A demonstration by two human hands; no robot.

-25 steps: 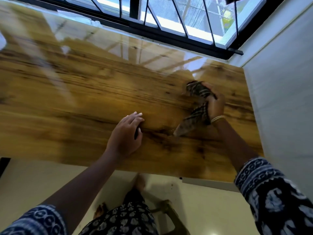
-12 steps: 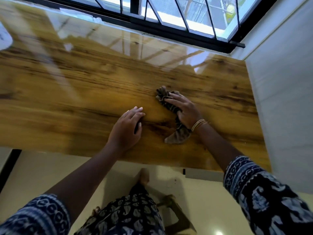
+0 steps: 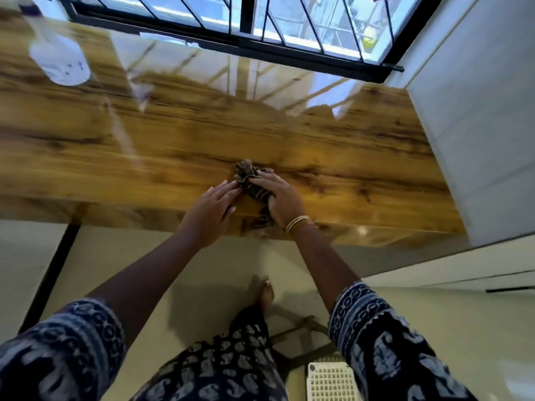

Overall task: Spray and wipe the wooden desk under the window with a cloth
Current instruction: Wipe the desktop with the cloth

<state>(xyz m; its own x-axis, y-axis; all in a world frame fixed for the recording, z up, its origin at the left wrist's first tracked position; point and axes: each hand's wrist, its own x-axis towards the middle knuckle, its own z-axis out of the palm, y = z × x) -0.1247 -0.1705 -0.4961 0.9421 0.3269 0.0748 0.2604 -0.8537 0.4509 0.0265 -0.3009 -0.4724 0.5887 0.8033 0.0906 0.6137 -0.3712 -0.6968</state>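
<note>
While I watch, right hand: fingers curled, gripping the cloth on the desk
Left hand: fingers straight, flat on the desk, tips touching the cloth

Looks like you're in a home, some ordinary room. A glossy wooden desk sits right under a barred window, a white wall beside the desk, cream floor tiles below it.
</note>
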